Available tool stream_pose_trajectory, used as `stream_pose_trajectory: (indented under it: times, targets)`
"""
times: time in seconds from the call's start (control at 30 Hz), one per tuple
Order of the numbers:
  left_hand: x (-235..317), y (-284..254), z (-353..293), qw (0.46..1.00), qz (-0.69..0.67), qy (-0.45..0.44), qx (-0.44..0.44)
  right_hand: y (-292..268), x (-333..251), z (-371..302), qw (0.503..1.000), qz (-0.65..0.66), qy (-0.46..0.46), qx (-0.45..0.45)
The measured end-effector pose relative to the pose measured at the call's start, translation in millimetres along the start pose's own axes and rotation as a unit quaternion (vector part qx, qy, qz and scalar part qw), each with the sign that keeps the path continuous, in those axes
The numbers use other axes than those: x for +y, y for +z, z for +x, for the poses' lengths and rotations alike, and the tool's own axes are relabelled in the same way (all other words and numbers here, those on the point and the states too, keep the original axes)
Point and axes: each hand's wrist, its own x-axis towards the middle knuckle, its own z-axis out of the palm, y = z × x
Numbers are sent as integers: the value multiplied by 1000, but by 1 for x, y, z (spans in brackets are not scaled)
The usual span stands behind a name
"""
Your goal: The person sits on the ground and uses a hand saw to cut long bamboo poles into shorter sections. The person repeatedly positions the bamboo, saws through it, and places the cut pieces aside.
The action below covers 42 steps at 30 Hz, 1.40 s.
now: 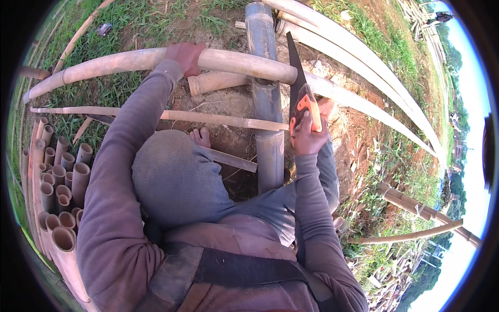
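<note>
Lies crosswise over a thick, weathered grey bamboo log (266,101): a long, pale tan, gently curved bamboo pole (234,61), with 2 long reaches past the log, left and right. Looks stiff and smooth-skinned, probably light for its length, perhaps a little slick; might roll on the rounded log or splinter at a cut edge. Best gripped from above, left of the log, as with the left hand (184,57), closed round the pole there. In the right hand (310,132), closed likewise: an orange-and-black-handled handsaw (293,52) with a dark, tapering blade, set across the pole just right of the log. Cannot tell how deep, if at all, into the wall.

Nearer the body, a narrow, pale split-bamboo strip (218,118), roughly level with the pole. Underneath, uneven brown soil (223,106) with green grass (140,23) beyond. At left, upright short brown bamboo tubes (63,239), packed close; at upper right, long pale bamboo poles (358,60), with open ground alongside.
</note>
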Motion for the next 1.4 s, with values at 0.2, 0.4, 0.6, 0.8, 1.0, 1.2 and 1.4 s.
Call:
stream_pose_trajectory:
  times: [0.2,0.4,0.6,0.8,1.0,1.2,1.4]
  targets:
    - [-21,-3,-7,998,1,-5,60,-9,-34,-34,998,44,36,-11]
    - [-10,1,-10,1000,16,-13,15,-59,-42,-117,999,35,35,6]
    - [-8,-5,-5,1000,2,4,26,27,-27,44,997,61,49,-9]
    - [-20,10,-12,999,-1,-11,31,-76,-66,-134,999,14,49,-12]
    - [-14,6,-6,1000,-1,0,23,-20,-21,-48,996,27,80,-34]
    - [-14,-3,-15,999,18,1,38,2,-19,-2,999,26,35,-33]
    - [16,14,20,998,-10,50,29,-91,-74,-171,997,-1,58,44]
